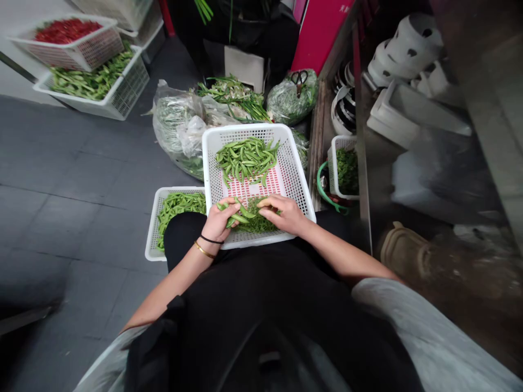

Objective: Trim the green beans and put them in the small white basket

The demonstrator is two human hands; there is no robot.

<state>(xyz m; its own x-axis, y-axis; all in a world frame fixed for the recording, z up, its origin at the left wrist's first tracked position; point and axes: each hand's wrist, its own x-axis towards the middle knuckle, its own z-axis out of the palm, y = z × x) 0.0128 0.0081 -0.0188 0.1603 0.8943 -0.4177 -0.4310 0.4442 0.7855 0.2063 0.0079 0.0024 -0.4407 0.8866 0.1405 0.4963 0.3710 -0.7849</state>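
A white perforated basket (300,185) rests on my lap, with a pile of green pea pods (247,155) toward its far side. Thin green trimmings (257,220) lie heaped at its near side. Over the near left corner, my left hand (220,220) is closed around several pea pods (241,214). To its right, my right hand (286,212) hovers just above the trimmings, thumb and fingertips pinched together. Whatever may be between those fingertips is too small to make out.
Left of my knee stands a second white basket (151,239) of pods. Plastic bags of greens (177,122) and loose scallions (241,98) lie beyond the lap basket, near another person's dark-clothed legs (281,43). Scissors (299,79) rest on a bag. Metal shelving (362,163) runs along the right.
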